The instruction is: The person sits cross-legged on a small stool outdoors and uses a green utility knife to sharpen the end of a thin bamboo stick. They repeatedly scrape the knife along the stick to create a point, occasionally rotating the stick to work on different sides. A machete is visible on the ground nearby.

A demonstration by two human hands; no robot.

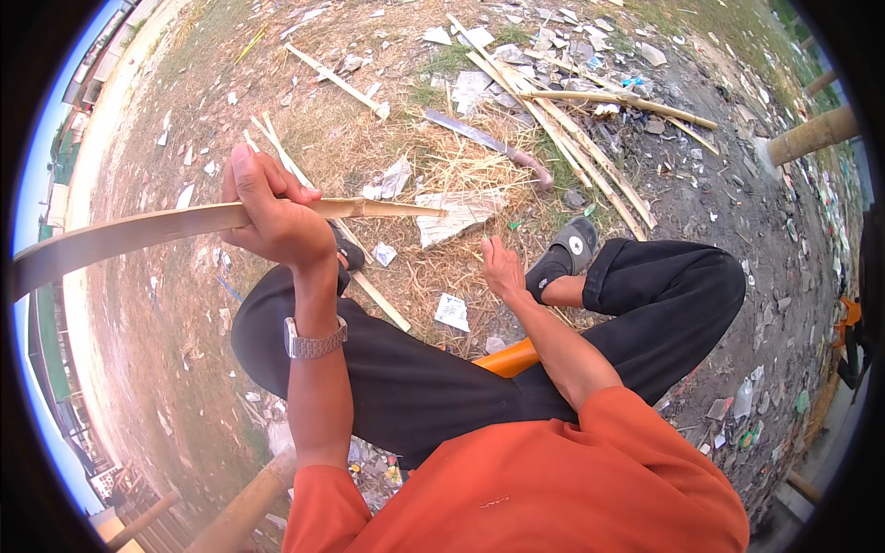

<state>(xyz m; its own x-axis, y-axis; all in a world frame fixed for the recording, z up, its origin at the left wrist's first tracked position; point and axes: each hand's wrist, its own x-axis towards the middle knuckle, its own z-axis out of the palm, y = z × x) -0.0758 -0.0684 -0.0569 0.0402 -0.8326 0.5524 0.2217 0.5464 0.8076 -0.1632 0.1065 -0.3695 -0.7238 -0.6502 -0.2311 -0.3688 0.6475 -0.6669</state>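
Observation:
My left hand (277, 207), with a metal watch on its wrist, is closed round a long split bamboo strip (147, 224). The strip runs level from the far left edge, and its thin tip ends over a pale flat slab (461, 214) on the ground. My right hand (503, 269) is low between my knees, right of the strip's tip and apart from it. Its fingers are curled in; anything inside them is hidden. Beyond the slab lies a long-bladed knife (481, 141) with a brownish handle, partly on straw shavings (461, 170).
Several bamboo strips (590, 157) lie crossed at the far right, with more strips (336, 81) at the far left. Broken rubble (572, 41) and scraps litter the dry ground. A thick bamboo pole (811, 135) stands at right. Something orange (509, 358) shows beneath my legs.

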